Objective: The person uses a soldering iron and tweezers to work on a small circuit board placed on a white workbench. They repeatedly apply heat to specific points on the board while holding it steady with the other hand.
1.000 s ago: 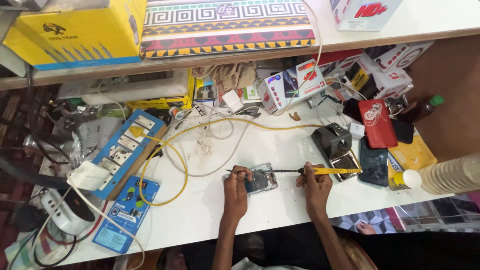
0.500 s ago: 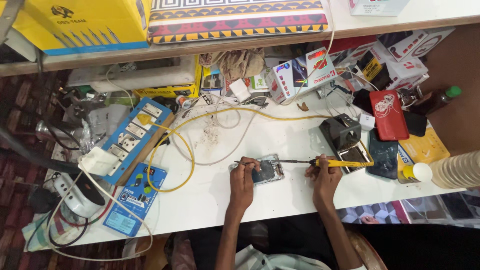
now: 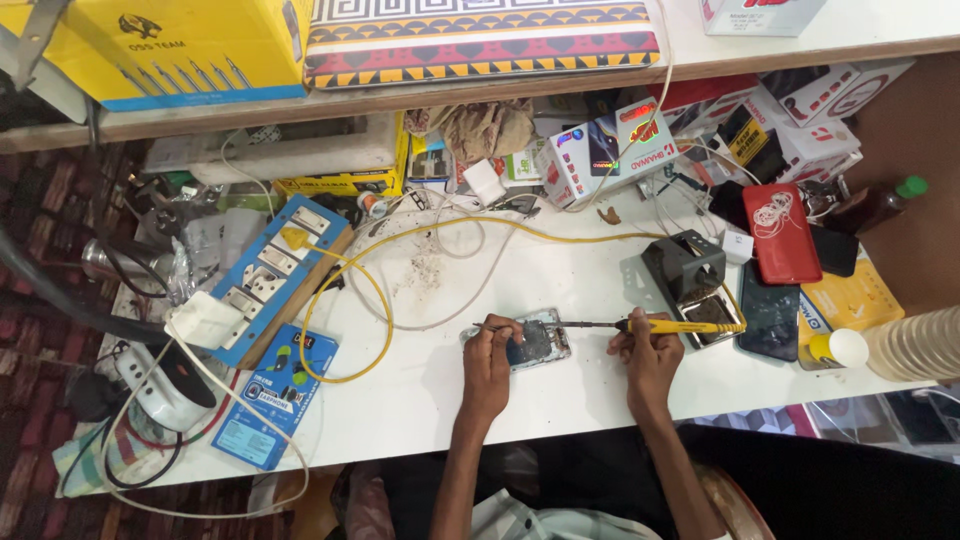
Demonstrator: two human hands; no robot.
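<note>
Near the front edge of the white worktop, about midway along it, lies an opened phone with its insides showing. The left hand rests on the phone's left end, fingers curled around what looks like a thin pair of tweezers pointed into the board; the grip looks closed, though the tool is too fine to make out fully. The right hand is closed around the yellow handle of a soldering iron, whose dark shaft runs leftward to the phone's right end. The iron's yellow cable loops across the worktop towards a blue power strip at the left edge. A black iron stand sits just beyond the right hand, with other phones near the right edge.

To do this well, the left hand should pin the phone firmly so it cannot slide, while the iron's tip touches only the chosen joint, briefly. Keeping the right wrist braced on the worktop would steady the tip, and the cable wants slack so it does not tug the handle.
</note>
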